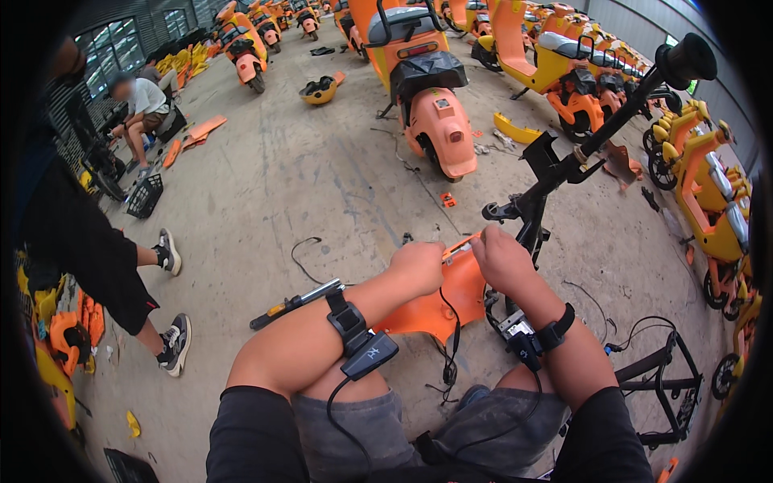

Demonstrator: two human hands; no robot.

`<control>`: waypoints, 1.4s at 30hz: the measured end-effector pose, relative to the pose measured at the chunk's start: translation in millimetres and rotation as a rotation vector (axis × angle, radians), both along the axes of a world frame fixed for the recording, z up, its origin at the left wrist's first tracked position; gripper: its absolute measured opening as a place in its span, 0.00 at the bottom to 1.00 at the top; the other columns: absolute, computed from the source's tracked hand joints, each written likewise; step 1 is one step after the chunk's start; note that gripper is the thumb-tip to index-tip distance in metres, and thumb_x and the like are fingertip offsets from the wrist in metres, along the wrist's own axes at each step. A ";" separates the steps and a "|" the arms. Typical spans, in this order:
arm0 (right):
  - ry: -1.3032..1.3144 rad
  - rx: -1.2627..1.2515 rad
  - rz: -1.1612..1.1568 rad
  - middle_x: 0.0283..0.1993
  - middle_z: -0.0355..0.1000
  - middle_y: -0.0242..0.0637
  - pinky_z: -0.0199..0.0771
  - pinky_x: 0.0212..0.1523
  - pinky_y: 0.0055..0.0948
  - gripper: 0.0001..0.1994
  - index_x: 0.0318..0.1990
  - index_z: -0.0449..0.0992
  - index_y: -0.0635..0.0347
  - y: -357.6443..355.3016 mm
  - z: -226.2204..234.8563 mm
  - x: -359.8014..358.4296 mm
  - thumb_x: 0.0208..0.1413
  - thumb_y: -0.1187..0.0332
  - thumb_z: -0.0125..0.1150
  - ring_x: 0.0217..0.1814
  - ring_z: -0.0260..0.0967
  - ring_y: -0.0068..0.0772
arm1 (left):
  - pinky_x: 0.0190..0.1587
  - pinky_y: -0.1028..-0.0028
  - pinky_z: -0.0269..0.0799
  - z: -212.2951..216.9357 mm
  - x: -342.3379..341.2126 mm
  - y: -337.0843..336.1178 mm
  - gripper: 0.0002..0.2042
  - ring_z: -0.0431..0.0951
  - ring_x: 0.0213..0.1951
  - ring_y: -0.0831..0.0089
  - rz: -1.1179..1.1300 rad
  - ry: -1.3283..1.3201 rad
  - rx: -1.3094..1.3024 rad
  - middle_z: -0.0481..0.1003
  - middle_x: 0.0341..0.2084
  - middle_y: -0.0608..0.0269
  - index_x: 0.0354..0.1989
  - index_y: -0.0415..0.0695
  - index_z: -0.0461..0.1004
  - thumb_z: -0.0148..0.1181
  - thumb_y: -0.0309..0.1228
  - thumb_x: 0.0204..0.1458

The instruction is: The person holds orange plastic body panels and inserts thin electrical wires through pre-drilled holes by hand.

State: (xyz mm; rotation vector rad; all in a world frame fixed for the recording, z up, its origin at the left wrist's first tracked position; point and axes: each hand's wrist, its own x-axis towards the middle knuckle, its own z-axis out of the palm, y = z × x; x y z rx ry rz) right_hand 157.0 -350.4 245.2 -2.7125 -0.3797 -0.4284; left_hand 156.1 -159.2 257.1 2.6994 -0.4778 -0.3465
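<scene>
Head view: curved orange plastic panel point(431, 312) below and between the hands; upper edge climbs rightward. Right hand point(505, 262) pinches its right end, nearer the black tubular metal frame point(555, 175). Left hand point(417, 268) curled at left end; hold hidden, cannot tell.

A white emblem point(373, 352) marks the black rectangular plastic box point(386, 345) on the left forearm point(302, 334); a similar box point(524, 346) sits right. No words are legible.

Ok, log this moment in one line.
left hand: at edge of orange panel | right hand: same edge | black frame: right of panel | orange scooter: standing ahead
</scene>
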 end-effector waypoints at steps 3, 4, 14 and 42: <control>-0.047 0.060 0.015 0.26 0.73 0.52 0.72 0.36 0.49 0.18 0.32 0.72 0.62 -2.0 -3.5 0.9 0.64 0.56 0.46 0.34 0.73 0.56 | 0.40 0.56 0.73 3.4 -0.1 -1.2 0.16 0.77 0.41 0.50 -0.005 -0.009 -0.008 0.77 0.34 0.48 0.46 0.44 0.72 0.54 0.25 0.46; -0.047 0.061 0.018 0.26 0.73 0.52 0.72 0.36 0.49 0.18 0.32 0.72 0.62 0.2 1.1 0.9 0.64 0.56 0.46 0.34 0.73 0.56 | 0.40 0.56 0.73 4.2 -0.7 -1.0 0.16 0.77 0.41 0.50 -0.008 -0.009 0.002 0.78 0.34 0.49 0.46 0.44 0.72 0.54 0.25 0.45; 0.182 -0.017 -0.066 0.27 0.73 0.51 0.72 0.34 0.49 0.18 0.31 0.72 0.62 0.9 8.4 -0.1 0.64 0.56 0.46 0.32 0.72 0.57 | 0.40 0.56 0.74 -0.2 -3.6 -0.3 0.20 0.78 0.40 0.52 -0.025 -0.050 0.036 0.78 0.35 0.50 0.51 0.47 0.72 0.54 0.25 0.45; 0.312 -0.227 0.049 0.29 0.75 0.49 0.75 0.35 0.47 0.19 0.33 0.78 0.60 6.6 10.5 -4.7 0.63 0.54 0.49 0.33 0.74 0.53 | 0.39 0.61 0.74 7.9 -2.9 9.0 0.14 0.79 0.40 0.56 -0.071 -0.046 0.156 0.79 0.33 0.57 0.42 0.50 0.75 0.54 0.25 0.45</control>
